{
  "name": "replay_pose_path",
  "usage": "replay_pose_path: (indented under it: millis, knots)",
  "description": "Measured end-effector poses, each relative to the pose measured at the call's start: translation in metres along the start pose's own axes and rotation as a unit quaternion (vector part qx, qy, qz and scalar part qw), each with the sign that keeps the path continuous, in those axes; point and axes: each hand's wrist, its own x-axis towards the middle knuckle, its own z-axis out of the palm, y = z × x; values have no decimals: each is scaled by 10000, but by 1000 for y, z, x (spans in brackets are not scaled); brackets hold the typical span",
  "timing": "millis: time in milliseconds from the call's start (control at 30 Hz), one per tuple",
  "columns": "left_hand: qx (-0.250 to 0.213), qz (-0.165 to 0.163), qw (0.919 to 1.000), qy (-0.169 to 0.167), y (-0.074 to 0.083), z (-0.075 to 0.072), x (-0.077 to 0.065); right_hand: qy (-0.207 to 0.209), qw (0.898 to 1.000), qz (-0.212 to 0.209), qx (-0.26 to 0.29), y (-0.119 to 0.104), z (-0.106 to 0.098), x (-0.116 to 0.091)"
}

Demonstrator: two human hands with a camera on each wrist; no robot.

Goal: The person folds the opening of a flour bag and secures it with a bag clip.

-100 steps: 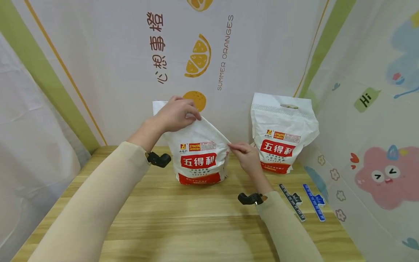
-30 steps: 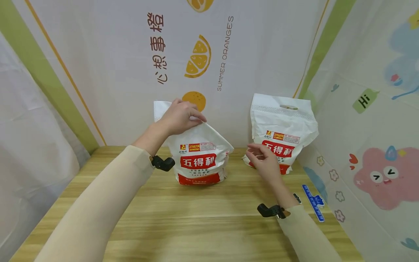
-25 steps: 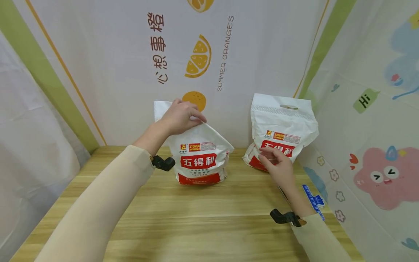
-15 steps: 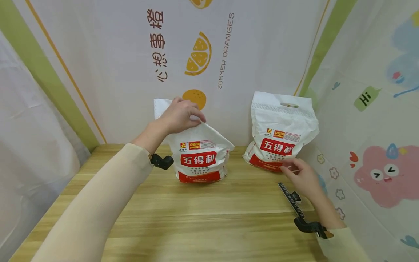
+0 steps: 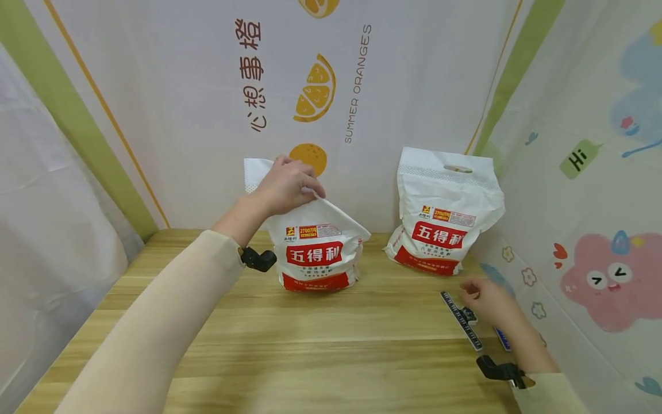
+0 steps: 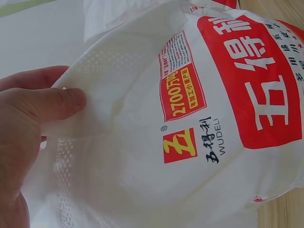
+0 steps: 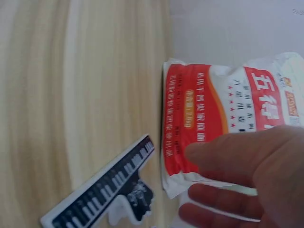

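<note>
The left flour bag (image 5: pixel 314 254), white with a red label, stands on the table with its top right corner slanting down. My left hand (image 5: pixel 288 187) pinches its top edge; in the left wrist view the thumb (image 6: pixel 66 100) lies on the front, other fingers behind. My right hand (image 5: pixel 491 305) hovers over the right side, fingers loosely bent, holding nothing. Just left of it lies a black bag clip (image 5: pixel 461 322) with a piano-key pattern, also in the right wrist view (image 7: pixel 107 187). A blue bag clip (image 5: pixel 503 339) is mostly hidden beneath the right hand and wrist.
A second flour bag (image 5: pixel 439 230) with a handle slot stands at the back right, its top upright. Printed curtains close off the back (image 5: pixel 196 115), left and right of the wooden table (image 5: pixel 289 356).
My right hand has let go of the left bag's corner and moved right and nearer, past the second bag, to above the clips. The left hand keeps its pinch, nearly still.
</note>
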Motion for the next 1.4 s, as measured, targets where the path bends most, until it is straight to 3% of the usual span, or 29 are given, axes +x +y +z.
replay_pose_path:
  millis: [167,367,567,733,1000,1167,1300,1400]
  knots:
    - [-20,13,10000,77,-2,4,-1,-485,9971,310,-496,9,12,4]
    - [-42,51,9999,121,0,6,-5,-608,9906,566,-1083,10,25,1]
    - [23,51,9999,108,1,7,-5,-638,9891,815,-1043,8,26,-2]
    - [27,25,10000,67,1,7,-5,-757,9896,1033,-656,9,26,-2]
    - [58,134,9995,262,0,9,-6,-702,9951,664,229,8,27,-1]
    - [33,195,9990,401,-1,9,-7,-728,9885,737,1102,5,25,2]
    - [-73,155,9990,417,-2,9,-7,-493,9822,727,1663,-2,18,8]
    - [-156,103,9990,394,-3,9,-7,-168,9821,438,1824,-11,12,10]
